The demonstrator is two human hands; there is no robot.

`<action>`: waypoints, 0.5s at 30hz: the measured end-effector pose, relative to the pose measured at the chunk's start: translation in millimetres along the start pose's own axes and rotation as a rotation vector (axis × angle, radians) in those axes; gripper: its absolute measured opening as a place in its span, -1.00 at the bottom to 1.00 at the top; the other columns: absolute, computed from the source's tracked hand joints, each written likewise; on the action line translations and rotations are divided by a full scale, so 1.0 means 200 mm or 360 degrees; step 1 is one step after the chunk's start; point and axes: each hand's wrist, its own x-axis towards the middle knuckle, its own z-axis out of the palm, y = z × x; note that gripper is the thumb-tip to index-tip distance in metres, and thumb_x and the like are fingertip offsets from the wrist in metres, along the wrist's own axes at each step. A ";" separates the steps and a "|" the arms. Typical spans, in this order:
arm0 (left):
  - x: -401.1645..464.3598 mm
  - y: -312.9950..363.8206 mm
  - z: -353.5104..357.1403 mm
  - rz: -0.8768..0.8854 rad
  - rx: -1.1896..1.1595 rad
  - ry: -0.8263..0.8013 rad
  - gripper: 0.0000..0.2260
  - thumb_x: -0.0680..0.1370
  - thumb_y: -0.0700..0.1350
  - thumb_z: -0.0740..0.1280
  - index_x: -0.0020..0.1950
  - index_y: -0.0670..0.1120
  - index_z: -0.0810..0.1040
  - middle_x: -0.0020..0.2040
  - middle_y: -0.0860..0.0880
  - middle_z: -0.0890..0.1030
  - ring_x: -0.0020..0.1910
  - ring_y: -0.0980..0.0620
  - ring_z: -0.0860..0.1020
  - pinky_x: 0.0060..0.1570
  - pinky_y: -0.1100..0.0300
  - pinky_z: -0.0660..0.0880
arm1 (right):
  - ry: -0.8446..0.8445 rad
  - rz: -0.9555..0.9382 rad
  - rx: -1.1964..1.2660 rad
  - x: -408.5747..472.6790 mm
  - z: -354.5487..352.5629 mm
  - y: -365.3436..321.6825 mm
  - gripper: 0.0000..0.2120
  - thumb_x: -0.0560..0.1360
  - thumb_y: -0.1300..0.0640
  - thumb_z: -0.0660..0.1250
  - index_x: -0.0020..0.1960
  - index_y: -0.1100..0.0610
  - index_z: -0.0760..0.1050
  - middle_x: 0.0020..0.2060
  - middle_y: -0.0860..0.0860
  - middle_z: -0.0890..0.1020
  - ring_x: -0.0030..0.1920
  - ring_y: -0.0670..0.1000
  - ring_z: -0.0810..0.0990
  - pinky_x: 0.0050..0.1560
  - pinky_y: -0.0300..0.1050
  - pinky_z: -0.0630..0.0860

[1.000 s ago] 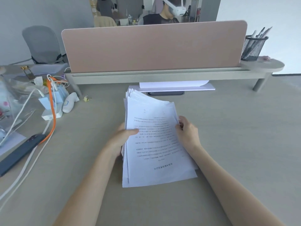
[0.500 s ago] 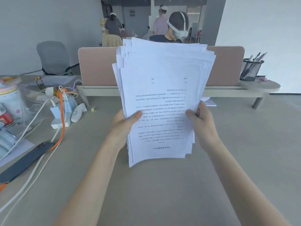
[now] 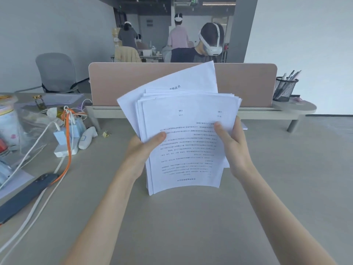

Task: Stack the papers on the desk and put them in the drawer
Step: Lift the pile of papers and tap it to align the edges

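Both hands, left (image 3: 142, 148) and right (image 3: 232, 144), closed on papers (image 3: 188, 146), held upright, bottom edge at surface (image 3: 191, 226), likely to square edges. One back sheet askew.

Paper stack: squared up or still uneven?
Uneven. In the paper stack, held upright by the left hand and right hand, one back sheet sticks out tilted, and top edges are staggered.

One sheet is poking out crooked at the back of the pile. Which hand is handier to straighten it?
Probably the left hand: the crooked sheet juts past its side of the papers.
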 end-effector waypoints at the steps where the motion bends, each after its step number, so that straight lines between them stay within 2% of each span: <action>1: -0.01 -0.02 -0.01 -0.0013 0.0026 -0.0009 -0.77 0.47 -0.17 0.51 0.11 -0.02 0.67 0.02 0.07 0.76 0.04 0.09 0.71 0.00 0.18 0.60 | -0.0011 0.0010 0.0018 0.00 0.00 0.01 -0.76 0.62 0.06 0.31 0.27 0.04 0.42 0.22 -0.01 0.63 0.18 -0.12 0.64 0.08 -0.20 0.55; 4: -0.02 -0.06 -0.02 -0.0058 0.0102 -0.0003 -0.59 0.36 -0.02 0.56 0.19 -0.03 0.66 0.09 0.05 0.74 0.09 0.05 0.70 0.13 0.05 0.57 | -0.0074 0.0065 0.0055 -0.03 0.00 0.06 -0.72 0.63 0.05 0.29 0.32 0.05 0.42 0.25 -0.02 0.64 0.22 -0.11 0.64 0.13 -0.15 0.54; 5: -0.02 -0.07 -0.02 -0.0074 0.0136 -0.0001 -0.59 0.35 -0.01 0.57 0.18 -0.01 0.66 0.07 0.06 0.75 0.08 0.06 0.70 0.15 0.04 0.57 | -0.0094 0.0087 0.0059 -0.05 0.00 0.09 -0.69 0.64 0.04 0.28 0.36 0.03 0.42 0.26 -0.04 0.64 0.24 -0.10 0.63 0.17 -0.13 0.54; 8: 0.00 -0.05 -0.01 -0.0020 0.0312 -0.0086 -0.83 0.49 -0.11 0.51 0.04 0.10 0.68 -0.04 0.19 0.75 0.00 0.18 0.70 0.10 0.12 0.58 | -0.0153 0.0155 0.0069 -0.10 0.00 0.16 -0.65 0.65 0.05 0.25 0.43 -0.01 0.43 0.29 -0.09 0.64 0.29 -0.09 0.61 0.21 -0.11 0.52; 11: 0.00 -0.02 0.00 0.0018 0.0353 -0.0182 -0.83 0.47 -0.06 0.48 0.04 0.12 0.67 -0.01 0.18 0.75 0.02 0.16 0.70 0.02 0.21 0.58 | -0.0162 0.0200 0.0043 -0.12 0.00 0.18 -0.68 0.64 0.04 0.27 0.39 0.01 0.48 0.25 -0.09 0.67 0.26 -0.06 0.64 0.25 -0.03 0.53; 13: -0.01 -0.02 -0.01 0.0018 0.0254 -0.0177 -0.80 0.44 -0.02 0.44 0.05 0.08 0.67 0.00 0.14 0.75 0.02 0.14 0.70 -0.05 0.27 0.59 | -0.0146 0.0189 0.0031 -0.10 -0.01 0.16 -0.69 0.63 0.06 0.29 0.36 0.03 0.50 0.23 -0.08 0.68 0.24 -0.05 0.65 0.25 -0.01 0.54; 15: -0.02 -0.06 -0.02 -0.0012 0.0109 -0.0121 -0.82 0.43 -0.05 0.43 0.02 0.04 0.69 -0.02 0.09 0.76 0.00 0.10 0.72 -0.07 0.25 0.61 | -0.0127 0.0146 0.0028 -0.06 -0.02 0.13 -0.70 0.63 0.07 0.30 0.34 0.05 0.50 0.23 -0.06 0.68 0.24 -0.04 0.65 0.21 -0.06 0.55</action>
